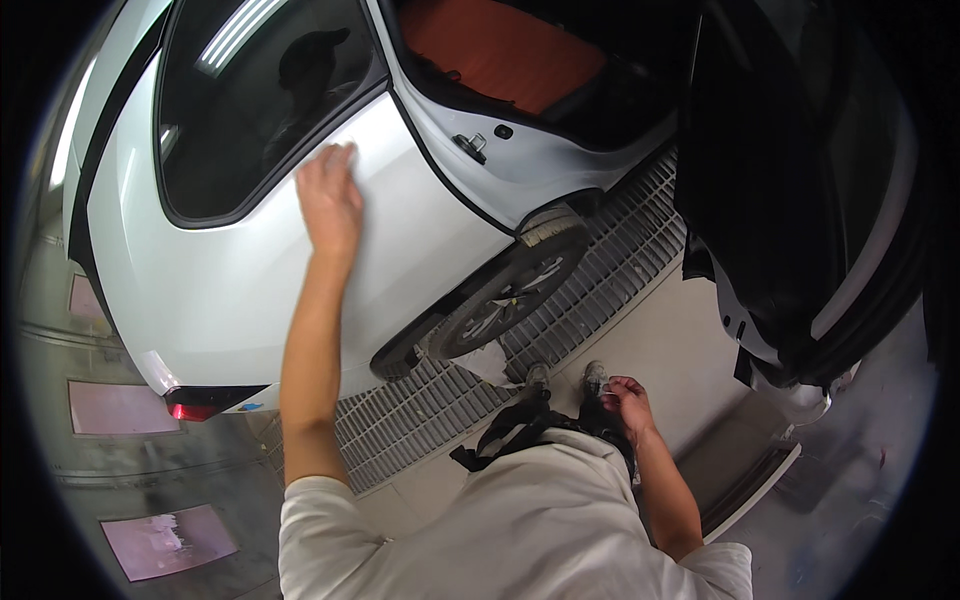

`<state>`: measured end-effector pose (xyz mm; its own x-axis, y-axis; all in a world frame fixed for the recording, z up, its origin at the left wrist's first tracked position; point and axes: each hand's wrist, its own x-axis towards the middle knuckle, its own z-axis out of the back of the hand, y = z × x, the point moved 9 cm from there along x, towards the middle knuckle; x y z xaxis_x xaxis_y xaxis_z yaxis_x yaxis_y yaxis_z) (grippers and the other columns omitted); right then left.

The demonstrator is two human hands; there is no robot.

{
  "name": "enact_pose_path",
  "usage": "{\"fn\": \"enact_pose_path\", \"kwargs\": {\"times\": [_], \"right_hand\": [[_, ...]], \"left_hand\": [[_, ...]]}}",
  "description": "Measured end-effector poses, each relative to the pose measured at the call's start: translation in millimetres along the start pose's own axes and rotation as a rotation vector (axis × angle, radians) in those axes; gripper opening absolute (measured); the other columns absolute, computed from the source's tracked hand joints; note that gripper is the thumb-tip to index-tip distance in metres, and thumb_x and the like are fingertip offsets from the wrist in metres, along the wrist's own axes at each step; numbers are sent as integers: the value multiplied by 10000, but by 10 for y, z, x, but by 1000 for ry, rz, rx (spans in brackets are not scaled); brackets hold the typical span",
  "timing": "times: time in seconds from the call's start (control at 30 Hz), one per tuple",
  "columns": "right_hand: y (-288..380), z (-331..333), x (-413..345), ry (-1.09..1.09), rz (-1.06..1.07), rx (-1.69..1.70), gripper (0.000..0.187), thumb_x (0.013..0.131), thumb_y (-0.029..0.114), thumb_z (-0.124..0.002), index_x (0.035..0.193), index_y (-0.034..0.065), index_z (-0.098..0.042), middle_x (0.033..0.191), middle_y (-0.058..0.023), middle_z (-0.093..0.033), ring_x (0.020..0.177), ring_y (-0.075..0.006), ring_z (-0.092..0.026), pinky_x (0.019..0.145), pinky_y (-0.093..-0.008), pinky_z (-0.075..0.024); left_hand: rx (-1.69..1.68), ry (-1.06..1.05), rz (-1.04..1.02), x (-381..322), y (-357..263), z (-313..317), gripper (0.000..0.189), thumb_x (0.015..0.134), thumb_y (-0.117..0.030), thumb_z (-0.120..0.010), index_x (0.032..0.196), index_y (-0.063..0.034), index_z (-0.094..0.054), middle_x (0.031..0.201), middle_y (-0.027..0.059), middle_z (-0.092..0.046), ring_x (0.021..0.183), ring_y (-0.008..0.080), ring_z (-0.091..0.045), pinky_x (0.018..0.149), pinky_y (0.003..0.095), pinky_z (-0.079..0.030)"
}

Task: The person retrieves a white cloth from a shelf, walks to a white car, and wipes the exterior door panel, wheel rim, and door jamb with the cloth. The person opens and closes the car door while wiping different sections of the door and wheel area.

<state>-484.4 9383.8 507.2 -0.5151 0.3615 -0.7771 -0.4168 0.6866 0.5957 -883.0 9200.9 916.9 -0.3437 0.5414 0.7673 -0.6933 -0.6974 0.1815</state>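
My left hand (330, 199) is over the white rear quarter panel (247, 300) of a car, just below the dark rear side window (262, 112). Its fingers are blurred and slightly bent, and I see nothing held in them. Whether the fingertips touch the paint is unclear. My right hand (628, 405) is low in front of me, away from the car, with its fingers curled together. Something small and pale may be at its fingertips, too small to make out.
An open car door (772, 187) stands at the right; red upholstery (502, 52) shows inside the doorway. The rear wheel (510, 292) is above a metal floor grating (427, 405), with crumpled pale sheeting (484, 364) beside it. Pinkish panels (124, 409) line the wall at left.
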Motion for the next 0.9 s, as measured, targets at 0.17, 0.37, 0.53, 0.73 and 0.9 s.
{"fn": "enact_pose_path", "kwargs": {"times": [0.17, 0.37, 0.53, 0.73, 0.9], "right_hand": [[20, -97, 25, 24, 16, -1, 83, 883, 120, -581, 943, 67, -600, 862, -35, -640, 707, -133, -606, 641, -253, -501], [-49, 92, 6, 9, 42, -3, 101, 896, 147, -578, 957, 69, -597, 864, -38, -642, 710, -131, -611, 633, -253, -506], [-158, 153, 63, 8, 23, 62, 88, 886, 121, -563, 957, 77, -591, 857, -43, -641, 693, -137, -613, 616, -260, -509], [-143, -147, 111, 32, -49, -87, 89, 869, 99, -576, 952, 71, -586, 854, -46, -641, 688, -143, -615, 616, -268, -512], [2, -412, 96, 136, 12, -27, 65, 889, 113, -568, 943, 82, -589, 852, -40, -640, 697, -129, -606, 631, -255, -508]], "left_hand": [[-145, 277, -250, -1170, -672, -432, 515, 675, 32, -566, 1185, -33, -591, 1147, 123, -574, 996, 297, -533, 824, 400, -445], [-98, 542, -596, -1956, -929, -596, 434, 734, -78, -562, 1155, 27, -587, 1137, 108, -543, 985, 256, -524, 776, 354, -472], [-108, 340, -380, -1024, -707, -417, 462, 689, -3, -565, 1148, -26, -604, 1118, 127, -565, 964, 303, -535, 829, 391, -460], [-177, 82, -87, 210, -198, -226, 413, 655, 127, -594, 1031, -35, -650, 1039, 128, -599, 935, 305, -538, 833, 390, -453], [-27, -54, 72, -83, 404, 227, 395, 680, 110, -587, 1030, -59, -652, 1055, 140, -594, 927, 318, -548, 824, 390, -464]]}}
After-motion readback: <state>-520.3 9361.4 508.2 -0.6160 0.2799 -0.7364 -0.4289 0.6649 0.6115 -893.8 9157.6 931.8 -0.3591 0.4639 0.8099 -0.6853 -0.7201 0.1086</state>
